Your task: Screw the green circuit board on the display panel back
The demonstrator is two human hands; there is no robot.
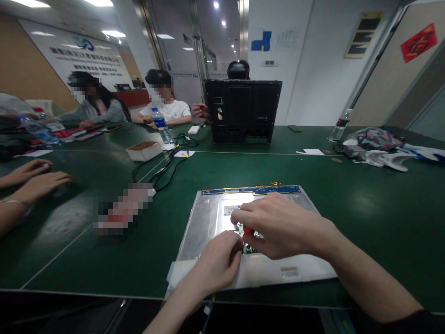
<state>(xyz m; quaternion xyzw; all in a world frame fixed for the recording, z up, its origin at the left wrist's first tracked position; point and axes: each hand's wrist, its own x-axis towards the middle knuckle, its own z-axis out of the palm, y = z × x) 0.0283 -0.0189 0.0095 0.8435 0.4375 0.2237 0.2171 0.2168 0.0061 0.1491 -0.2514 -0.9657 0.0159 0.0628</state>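
While the left hand [219, 262] rests low over the near half of a flat silver panel [198, 225], its fingers bend in at a small green circuit board [250, 249]; whether they pinch anything, I cannot tell. Above the same board, the right hand [281, 227] has its fingers curled closed around a red object [248, 230], mostly hidden. The panel lies on the green table [375, 222], a blue strip [239, 190] along its far edge; beyond, a black housing [243, 111] stands upright.

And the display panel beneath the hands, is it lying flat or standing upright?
Lying flat: the display panel rests on the green table, its silver side facing up.
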